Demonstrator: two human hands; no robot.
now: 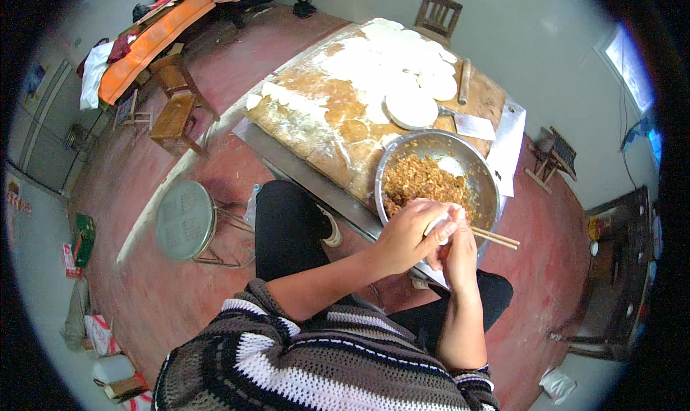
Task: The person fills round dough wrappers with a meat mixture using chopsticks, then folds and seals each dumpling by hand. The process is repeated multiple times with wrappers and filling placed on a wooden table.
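My left hand (408,234) and my right hand (460,249) meet over the near rim of a stainless steel bowl (488,168). Between their fingers they pinch a small piece of white dough (437,226), mostly covered by the hands. A brown minced filling (423,179) lies in the bowl. Wooden chopsticks (496,237) stick out past the bowl's right rim, beside my right hand; their other ends are hidden. Beyond the bowl, a round white dough piece (415,108) sits in or on a round metal-edged dish. Flat dough rounds (439,82) lie farther back, partly washed out by glare.
A floured wooden board (345,131) covers most of the table. On it rest a rolling pin (464,82) and a wide-bladed metal cleaver or scraper (474,126). A round stool (186,219) and a wooden chair (175,114) stand to the left, a small folding seat (558,152) to the right.
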